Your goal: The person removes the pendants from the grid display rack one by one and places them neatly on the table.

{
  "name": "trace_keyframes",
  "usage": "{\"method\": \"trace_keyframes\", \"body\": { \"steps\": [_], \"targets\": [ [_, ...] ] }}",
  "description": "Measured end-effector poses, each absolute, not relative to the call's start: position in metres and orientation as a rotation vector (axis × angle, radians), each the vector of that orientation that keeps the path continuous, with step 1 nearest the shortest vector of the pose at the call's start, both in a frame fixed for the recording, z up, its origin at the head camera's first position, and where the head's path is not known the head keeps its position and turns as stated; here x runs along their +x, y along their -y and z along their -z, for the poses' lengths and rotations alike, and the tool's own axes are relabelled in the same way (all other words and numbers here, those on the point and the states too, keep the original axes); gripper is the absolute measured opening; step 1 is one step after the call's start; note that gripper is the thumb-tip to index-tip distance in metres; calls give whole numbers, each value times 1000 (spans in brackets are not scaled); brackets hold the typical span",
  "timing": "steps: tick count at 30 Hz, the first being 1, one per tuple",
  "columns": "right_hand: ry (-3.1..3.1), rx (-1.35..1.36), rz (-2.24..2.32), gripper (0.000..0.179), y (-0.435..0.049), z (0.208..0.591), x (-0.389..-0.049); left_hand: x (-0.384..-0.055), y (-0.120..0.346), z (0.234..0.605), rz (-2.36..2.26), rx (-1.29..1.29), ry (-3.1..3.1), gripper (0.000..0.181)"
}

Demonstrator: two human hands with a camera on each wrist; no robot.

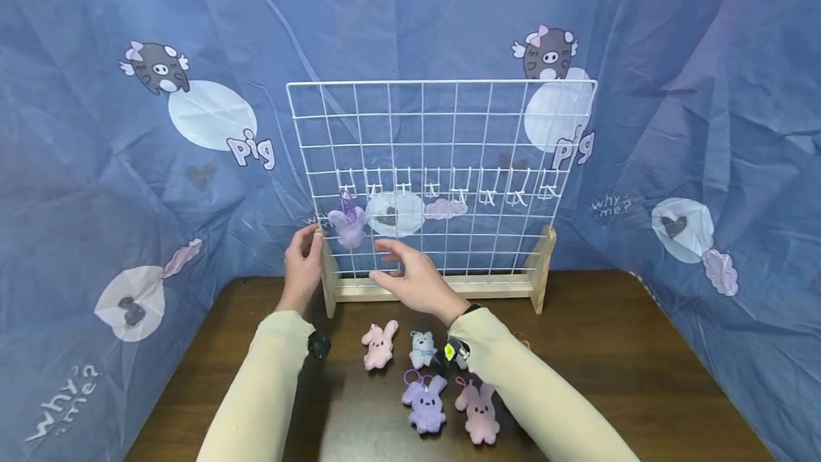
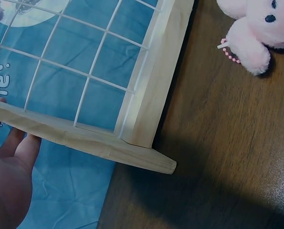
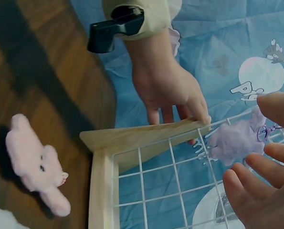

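Observation:
A purple plush bunny keychain (image 1: 349, 227) hangs from the leftmost hook of a white wire grid rack (image 1: 455, 114) on a wooden stand (image 1: 442, 287). My left hand (image 1: 303, 262) grips the top of the stand's left leg, thumb on the near side and fingers behind it, as the right wrist view shows. To the right of the hanging bunny and a little lower, my right hand (image 1: 420, 280) holds nothing; its fingers are spread and loosely bent. In the right wrist view those fingertips (image 3: 233, 179) are close beside the purple bunny (image 3: 235, 141).
On the brown table (image 1: 359, 419) lie a pink bunny (image 1: 378, 346), a light blue plush (image 1: 422, 349), another purple bunny (image 1: 426, 405) and a second pink bunny (image 1: 479, 413). My right sleeve partly hides more plush. Several bare hooks (image 1: 487, 197) line the grid. Blue printed cloth (image 1: 192, 234) surrounds the table.

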State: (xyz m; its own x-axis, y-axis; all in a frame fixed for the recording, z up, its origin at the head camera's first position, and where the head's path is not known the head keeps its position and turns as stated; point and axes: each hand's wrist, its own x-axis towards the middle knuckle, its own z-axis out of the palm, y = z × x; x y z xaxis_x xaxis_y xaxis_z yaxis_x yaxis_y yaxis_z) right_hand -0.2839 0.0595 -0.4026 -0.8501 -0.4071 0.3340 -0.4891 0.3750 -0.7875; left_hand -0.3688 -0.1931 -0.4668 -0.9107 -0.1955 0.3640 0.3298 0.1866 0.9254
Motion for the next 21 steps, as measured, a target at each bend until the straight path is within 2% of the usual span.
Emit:
{"method": "trace_keyframes", "body": {
  "steps": [11,21],
  "targets": [
    [2530,808,-1512,78,-37,380,-300,-369,194,465,1713,-117,2091,41],
    [2584,779,-1563,85,-22,364,-311,-369,193,466,1725,-117,2086,41]
  ]
}}
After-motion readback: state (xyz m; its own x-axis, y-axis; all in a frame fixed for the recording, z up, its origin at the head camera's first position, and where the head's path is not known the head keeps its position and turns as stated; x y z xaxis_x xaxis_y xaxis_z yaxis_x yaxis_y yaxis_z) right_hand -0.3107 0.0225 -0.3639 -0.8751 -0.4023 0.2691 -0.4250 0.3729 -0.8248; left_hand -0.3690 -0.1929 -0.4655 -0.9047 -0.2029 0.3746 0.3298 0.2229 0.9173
